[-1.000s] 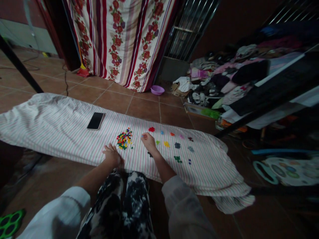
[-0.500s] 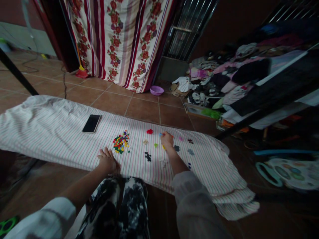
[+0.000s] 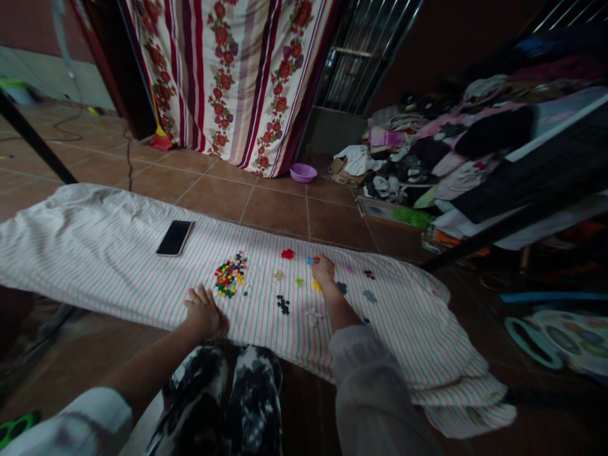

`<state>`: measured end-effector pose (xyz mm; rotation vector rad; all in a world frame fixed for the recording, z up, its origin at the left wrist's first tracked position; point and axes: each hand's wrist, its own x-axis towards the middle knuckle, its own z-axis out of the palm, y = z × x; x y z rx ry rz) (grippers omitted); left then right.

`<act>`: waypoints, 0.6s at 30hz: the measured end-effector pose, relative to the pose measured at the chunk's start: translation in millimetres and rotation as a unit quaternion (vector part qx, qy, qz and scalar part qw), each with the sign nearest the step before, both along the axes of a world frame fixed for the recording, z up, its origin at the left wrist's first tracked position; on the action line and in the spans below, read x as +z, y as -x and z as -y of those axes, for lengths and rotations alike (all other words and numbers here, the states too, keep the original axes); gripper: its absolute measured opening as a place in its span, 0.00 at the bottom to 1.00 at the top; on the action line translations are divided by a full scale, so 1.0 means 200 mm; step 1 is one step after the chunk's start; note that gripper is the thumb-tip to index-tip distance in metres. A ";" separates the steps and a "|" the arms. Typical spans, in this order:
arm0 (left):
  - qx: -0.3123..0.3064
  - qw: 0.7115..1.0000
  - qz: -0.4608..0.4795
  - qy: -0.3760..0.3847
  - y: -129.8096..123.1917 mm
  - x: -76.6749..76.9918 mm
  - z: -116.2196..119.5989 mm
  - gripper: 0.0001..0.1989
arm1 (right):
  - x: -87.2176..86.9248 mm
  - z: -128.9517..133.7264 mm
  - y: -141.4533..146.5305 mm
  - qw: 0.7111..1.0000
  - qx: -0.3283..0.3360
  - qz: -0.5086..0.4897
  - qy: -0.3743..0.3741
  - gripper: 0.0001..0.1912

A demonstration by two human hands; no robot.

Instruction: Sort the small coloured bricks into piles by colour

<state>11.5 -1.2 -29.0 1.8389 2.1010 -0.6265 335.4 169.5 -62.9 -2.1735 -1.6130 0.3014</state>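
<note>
The right hand [image 3: 323, 269] has moved along the cloth since a second ago, away from the big pile and out among the small heaps. Its fingertips are bunched narrow, right at the blue bits [image 3: 311, 259]. Is anything pinched in there? Can't tell, the fingers cover it. The left hand [image 3: 204, 311] stays put, open and flat with fingers spread, on the near edge of the striped cloth [image 3: 95, 253]. Nothing shows in it, and it sits just beside the mixed pile of small coloured pieces [image 3: 230, 275].

Out along the cloth, the little heaps run in a loose spread: red bits [image 3: 287, 254] up top, green bits [image 3: 299, 282], yellow bits [image 3: 316, 285] tucked close by the right wrist, black bits [image 3: 283, 304] lower down, and white bits [image 3: 312, 317] almost touching the right forearm [image 3: 342, 313]. Farther right, grey-blue bits [image 3: 369, 296] lie clear of the arm.

Off to the left of the pile, a black phone [image 3: 175, 238] lies face up on the cloth. Beyond the cloth, there's bare tile floor [image 3: 275, 212], then a purple basin [image 3: 303, 172] by the foot of a floral curtain [image 3: 232, 82]. On the right, a big heap of clothes [image 3: 427, 145] sits behind a dark bar [image 3: 517, 215] cutting across the view.
</note>
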 end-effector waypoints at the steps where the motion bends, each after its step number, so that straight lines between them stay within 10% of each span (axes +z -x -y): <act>1: 0.000 1.000 0.002 -0.002 0.00 0.00 0.00 0.45 | 0.00 0.00 0.00 1.000 -0.001 -0.004 -0.002 0.18; 10: -0.002 1.000 -0.013 0.016 -0.01 0.02 0.00 0.45 | 0.06 0.07 0.06 0.999 0.013 0.006 -0.036 0.20; 18: 0.013 1.000 0.017 0.004 0.00 0.02 0.00 0.46 | 0.11 0.32 0.54 0.958 0.268 -0.083 -0.054 0.16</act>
